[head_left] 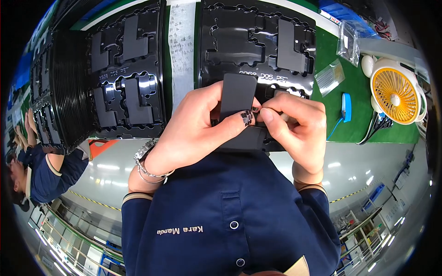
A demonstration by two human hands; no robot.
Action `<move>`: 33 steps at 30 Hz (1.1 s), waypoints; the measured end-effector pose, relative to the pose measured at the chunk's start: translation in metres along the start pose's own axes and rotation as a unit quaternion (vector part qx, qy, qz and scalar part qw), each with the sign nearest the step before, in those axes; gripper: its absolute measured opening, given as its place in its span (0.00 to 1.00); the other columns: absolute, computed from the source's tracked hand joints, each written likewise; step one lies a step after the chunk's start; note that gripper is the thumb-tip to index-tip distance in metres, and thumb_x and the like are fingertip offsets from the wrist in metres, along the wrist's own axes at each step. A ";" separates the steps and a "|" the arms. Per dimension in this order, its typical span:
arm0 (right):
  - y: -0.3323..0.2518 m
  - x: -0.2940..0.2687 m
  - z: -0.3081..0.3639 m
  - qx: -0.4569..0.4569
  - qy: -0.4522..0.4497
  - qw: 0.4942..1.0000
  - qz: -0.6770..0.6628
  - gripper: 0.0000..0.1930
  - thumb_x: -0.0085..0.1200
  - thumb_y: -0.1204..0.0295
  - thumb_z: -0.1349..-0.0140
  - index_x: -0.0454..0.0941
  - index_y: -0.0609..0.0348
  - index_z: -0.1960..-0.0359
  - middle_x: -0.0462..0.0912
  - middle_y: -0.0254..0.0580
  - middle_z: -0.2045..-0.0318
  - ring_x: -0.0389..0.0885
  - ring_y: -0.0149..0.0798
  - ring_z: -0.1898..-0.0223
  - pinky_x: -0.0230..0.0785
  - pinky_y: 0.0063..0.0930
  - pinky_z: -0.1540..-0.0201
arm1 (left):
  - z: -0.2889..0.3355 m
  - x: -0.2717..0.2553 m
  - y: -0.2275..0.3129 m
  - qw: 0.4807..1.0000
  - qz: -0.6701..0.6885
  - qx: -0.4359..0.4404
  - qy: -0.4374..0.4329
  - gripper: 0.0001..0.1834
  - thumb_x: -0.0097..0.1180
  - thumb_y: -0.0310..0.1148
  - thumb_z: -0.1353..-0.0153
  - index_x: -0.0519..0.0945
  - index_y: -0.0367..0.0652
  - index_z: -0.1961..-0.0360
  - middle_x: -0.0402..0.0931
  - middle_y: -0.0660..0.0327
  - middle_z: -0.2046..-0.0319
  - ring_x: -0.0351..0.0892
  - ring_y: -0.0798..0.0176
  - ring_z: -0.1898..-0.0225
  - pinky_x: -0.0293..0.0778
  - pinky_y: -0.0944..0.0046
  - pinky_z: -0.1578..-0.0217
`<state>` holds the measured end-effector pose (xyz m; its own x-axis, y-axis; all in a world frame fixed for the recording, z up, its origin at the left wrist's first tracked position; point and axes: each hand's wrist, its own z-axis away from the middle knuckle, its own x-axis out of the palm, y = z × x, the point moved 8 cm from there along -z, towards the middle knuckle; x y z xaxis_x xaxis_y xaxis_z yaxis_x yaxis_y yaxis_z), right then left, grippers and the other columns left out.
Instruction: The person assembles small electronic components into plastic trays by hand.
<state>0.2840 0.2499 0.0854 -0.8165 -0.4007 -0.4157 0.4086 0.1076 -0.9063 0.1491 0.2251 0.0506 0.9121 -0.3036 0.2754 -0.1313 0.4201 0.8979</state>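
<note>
My left hand [193, 126] is closed around a flat, matte black L-shaped piece [238, 94], held upright above the near edge of a black moulded tray [232, 48]. Its thumb lies across the piece, close to some small dark squares. At the piece's right side, the thumb and forefinger of my right hand [299, 126] are pinched together; whatever sits between them is too small or hidden to make out. Another black L-shaped piece [289, 46] lies in the tray's far right pocket. The tray's near pockets are partly hidden by my hands.
A second black tray [120, 72] with several L-shaped pieces lies left, beside a tall stack of trays [71, 92]. Between the trays runs a pale written-on strip [181, 60]. Clear plastic bags [348, 43], a blue tool [346, 108] and a yellow-white fan [395, 94] sit right. Another person [60, 170] works at far left.
</note>
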 end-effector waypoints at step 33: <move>0.005 0.001 0.003 0.024 -0.020 0.999 -0.032 0.05 0.59 0.75 0.43 0.80 0.63 0.74 0.74 0.34 0.86 0.69 0.26 0.85 0.59 0.23 0.81 | 0.004 0.003 0.001 0.997 -0.079 -0.017 -0.011 0.10 0.54 0.21 0.37 0.75 0.33 0.55 0.80 0.60 0.62 0.79 0.70 0.59 0.75 0.68 0.54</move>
<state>0.2867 0.2472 0.0803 -0.8254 -0.4413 -0.3521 0.3750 0.0377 -0.9263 0.1499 0.2212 0.0532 0.9112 -0.3877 0.1391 0.0270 0.3932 0.9191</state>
